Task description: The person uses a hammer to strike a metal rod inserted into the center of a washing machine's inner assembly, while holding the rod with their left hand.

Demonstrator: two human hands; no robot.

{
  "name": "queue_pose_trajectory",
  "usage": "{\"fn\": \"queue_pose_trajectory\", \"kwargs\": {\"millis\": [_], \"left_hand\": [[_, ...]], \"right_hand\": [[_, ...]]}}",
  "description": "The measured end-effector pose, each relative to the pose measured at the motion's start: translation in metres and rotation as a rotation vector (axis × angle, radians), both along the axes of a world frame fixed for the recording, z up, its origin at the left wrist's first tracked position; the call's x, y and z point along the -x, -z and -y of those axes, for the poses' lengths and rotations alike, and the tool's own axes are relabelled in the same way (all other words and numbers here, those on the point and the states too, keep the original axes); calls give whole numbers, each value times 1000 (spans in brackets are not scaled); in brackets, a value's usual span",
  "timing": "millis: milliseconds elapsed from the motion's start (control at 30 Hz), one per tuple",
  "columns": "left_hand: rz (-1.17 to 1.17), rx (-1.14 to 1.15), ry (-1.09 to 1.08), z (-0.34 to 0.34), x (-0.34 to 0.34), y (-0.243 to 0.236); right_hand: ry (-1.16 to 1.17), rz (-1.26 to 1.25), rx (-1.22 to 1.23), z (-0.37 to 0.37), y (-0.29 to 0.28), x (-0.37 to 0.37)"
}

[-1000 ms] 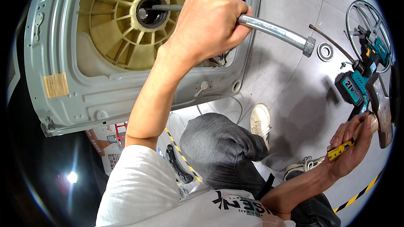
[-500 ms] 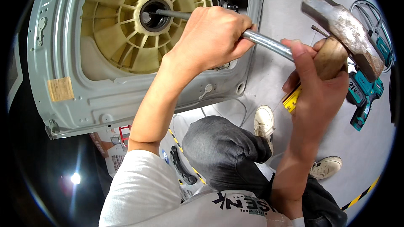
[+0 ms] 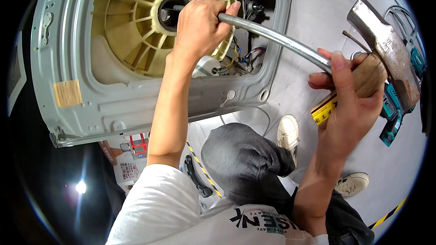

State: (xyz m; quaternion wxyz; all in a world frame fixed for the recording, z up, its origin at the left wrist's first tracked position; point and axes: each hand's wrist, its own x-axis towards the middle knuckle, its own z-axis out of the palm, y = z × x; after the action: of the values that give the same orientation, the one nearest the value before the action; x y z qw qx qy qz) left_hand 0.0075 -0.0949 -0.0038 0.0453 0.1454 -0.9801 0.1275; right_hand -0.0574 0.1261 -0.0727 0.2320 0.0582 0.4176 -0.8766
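My left hand (image 3: 200, 27) is closed around a long metal rod (image 3: 277, 38) near the yellowish ribbed plastic tub (image 3: 118, 41) in a grey metal cabinet (image 3: 63, 63). The rod's far end lies in the dark central hub (image 3: 167, 16). My right hand (image 3: 347, 97) grips a hammer by its wooden handle (image 3: 368, 72), which carries a yellow label. Its rusty steel head (image 3: 381, 45) points up and right. That hand's fingertips are by the rod's outer end, which is hidden behind them; I cannot tell whether they touch it.
Teal cordless tools (image 3: 393, 118) lie on the tiled floor (image 3: 318, 0) at right, with a hose and a partly hidden ring. Wires (image 3: 238, 52) show inside the cabinet's opening. A printed box (image 3: 125, 163), black-and-yellow tape (image 3: 390, 213) and my knee and shoes are below.
My right hand has risen from low at the right with the hammer, to the rod's outer end. My left hand has shifted slightly left along the rod, toward the hub.
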Motion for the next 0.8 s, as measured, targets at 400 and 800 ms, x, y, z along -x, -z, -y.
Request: {"fn": "queue_pose_trajectory", "kwargs": {"millis": [400, 800], "left_hand": [[-9, -33, 1, 3, -2, 3], [-4, 8, -8, 2, -2, 4]], "right_hand": [[6, -36, 18, 1, 3, 0], [-10, -20, 29, 2, 6, 2]]}}
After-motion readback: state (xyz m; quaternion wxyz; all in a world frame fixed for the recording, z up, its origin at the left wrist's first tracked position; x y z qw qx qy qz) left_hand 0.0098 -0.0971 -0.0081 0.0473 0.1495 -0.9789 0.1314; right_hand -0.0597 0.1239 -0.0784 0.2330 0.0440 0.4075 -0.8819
